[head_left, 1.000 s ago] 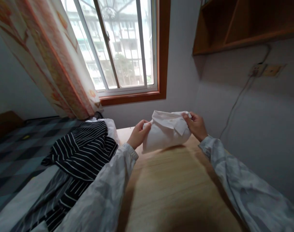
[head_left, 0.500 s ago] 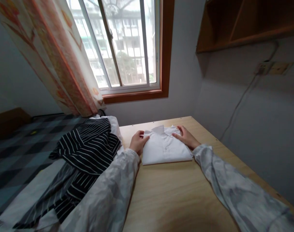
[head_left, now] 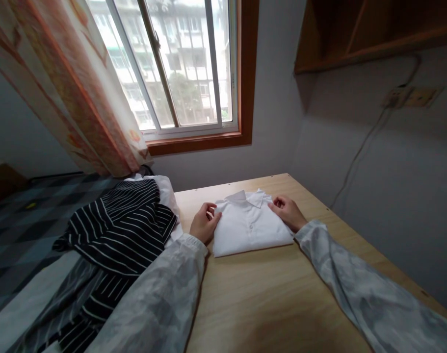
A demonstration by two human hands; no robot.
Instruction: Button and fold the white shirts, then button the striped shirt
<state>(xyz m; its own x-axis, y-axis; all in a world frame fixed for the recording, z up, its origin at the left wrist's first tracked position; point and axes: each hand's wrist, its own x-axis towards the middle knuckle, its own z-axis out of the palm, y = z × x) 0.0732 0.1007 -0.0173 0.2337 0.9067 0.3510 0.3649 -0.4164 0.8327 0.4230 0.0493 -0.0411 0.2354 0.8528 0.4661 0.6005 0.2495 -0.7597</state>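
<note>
A folded white shirt (head_left: 250,228) lies flat on the wooden table (head_left: 252,294), its collar pointing toward the window and its buttoned front facing up. At the shirt's left upper edge, my left hand (head_left: 204,223) has its fingers curled and its thumb on the fabric. My right hand (head_left: 288,213) pinches the right upper edge near the collar, fingers bent in. The fingertips under the cloth are partly hidden.
A heap of clothes with a black striped garment (head_left: 123,225) lies left of the table, on a checkered bed (head_left: 20,235). Behind are a window (head_left: 186,73) and a flowered curtain (head_left: 76,98). A shelf (head_left: 378,49) and a cable (head_left: 355,157) are at right.
The collar now lies flatter and more spread, and the shoulder edges look smoother. Both hands stay at the shirt's sides, the right with its fingers more curled. The view has shifted slightly right.
</note>
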